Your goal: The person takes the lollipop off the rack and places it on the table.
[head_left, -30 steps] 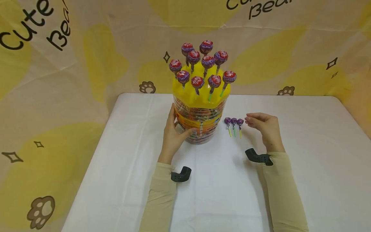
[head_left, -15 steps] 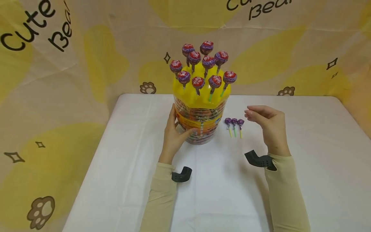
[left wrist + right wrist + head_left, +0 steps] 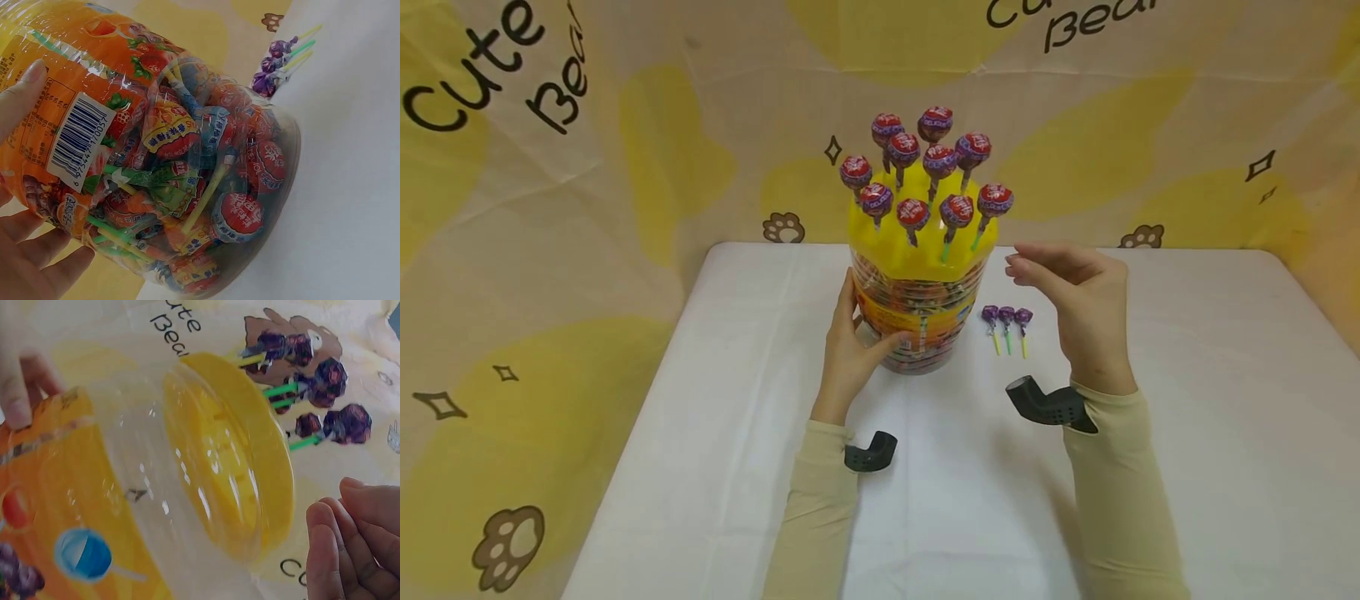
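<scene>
A clear plastic candy jar (image 3: pixel 917 333) with an orange label and a yellow lid (image 3: pixel 895 258) stands on the table. Several red-and-purple wrapped lollipops (image 3: pixel 957 211) rise on sticks from the lid. My left hand (image 3: pixel 850 346) grips the jar's lower left side, thumb across the front. Wrapped lollipops (image 3: pixel 237 215) fill the jar's bottom in the left wrist view. My right hand (image 3: pixel 1086 312) hovers right of the lid, fingers bent toward the thumb, nothing visible between them. In the right wrist view its fingertips (image 3: pixel 322 515) are apart from the lid.
Three purple-wrapped lollipops (image 3: pixel 1007 315) lie side by side on the white table (image 3: pixel 1210 400), right of the jar and below my right hand. A yellow printed cloth (image 3: pixel 715 100) hangs behind and at the left. Each wrist carries a black camera mount (image 3: pixel 1048 404).
My right hand has risen from beside the three loose lollipops and moved left toward the lid. The left hand and the jar have stayed put.
</scene>
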Tool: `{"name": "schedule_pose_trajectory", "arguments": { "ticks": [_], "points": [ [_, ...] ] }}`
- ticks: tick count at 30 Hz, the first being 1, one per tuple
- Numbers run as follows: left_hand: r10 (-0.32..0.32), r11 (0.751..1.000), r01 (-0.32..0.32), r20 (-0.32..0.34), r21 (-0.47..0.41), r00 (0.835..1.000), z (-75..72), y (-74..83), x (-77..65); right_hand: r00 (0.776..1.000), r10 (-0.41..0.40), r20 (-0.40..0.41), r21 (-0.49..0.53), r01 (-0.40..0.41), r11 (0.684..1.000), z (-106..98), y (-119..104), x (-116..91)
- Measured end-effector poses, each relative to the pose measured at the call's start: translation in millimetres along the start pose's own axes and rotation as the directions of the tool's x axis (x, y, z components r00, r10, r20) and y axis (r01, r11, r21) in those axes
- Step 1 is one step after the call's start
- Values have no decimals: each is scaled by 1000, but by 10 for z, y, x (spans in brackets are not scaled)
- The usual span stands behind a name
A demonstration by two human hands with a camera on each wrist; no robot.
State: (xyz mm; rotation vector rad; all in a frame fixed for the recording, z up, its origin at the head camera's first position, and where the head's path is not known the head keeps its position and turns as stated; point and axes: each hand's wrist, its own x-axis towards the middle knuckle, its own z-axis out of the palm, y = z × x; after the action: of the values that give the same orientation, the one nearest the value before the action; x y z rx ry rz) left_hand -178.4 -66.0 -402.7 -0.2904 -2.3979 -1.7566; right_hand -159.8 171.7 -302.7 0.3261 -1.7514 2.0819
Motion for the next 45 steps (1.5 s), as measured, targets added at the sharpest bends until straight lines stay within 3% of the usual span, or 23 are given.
{"name": "schedule_pose_trajectory", "arguments": {
  "ticks": [9, 17, 24, 45],
  "points": [
    [3, 1000, -3, -3, 10, 1000, -2, -8, -2, 997, -82, 15, -38, 82, 996, 236, -66, 73],
    [-2, 1000, 2, -7, 14, 1000, -2, -13, 3, 995, -102, -10, -64, 102, 993, 356, -70, 92],
    [6, 1000, -6, -11, 19, 1000, 1, -12, 1, 991, -131, -17, -137, 127, 982, 412, -59, 109],
    [11, 1000, -11, -15, 7, 1000, -3, -6, 4, 986, -151, -73, -149, 139, 979, 442, -117, 141]
  ]
}}
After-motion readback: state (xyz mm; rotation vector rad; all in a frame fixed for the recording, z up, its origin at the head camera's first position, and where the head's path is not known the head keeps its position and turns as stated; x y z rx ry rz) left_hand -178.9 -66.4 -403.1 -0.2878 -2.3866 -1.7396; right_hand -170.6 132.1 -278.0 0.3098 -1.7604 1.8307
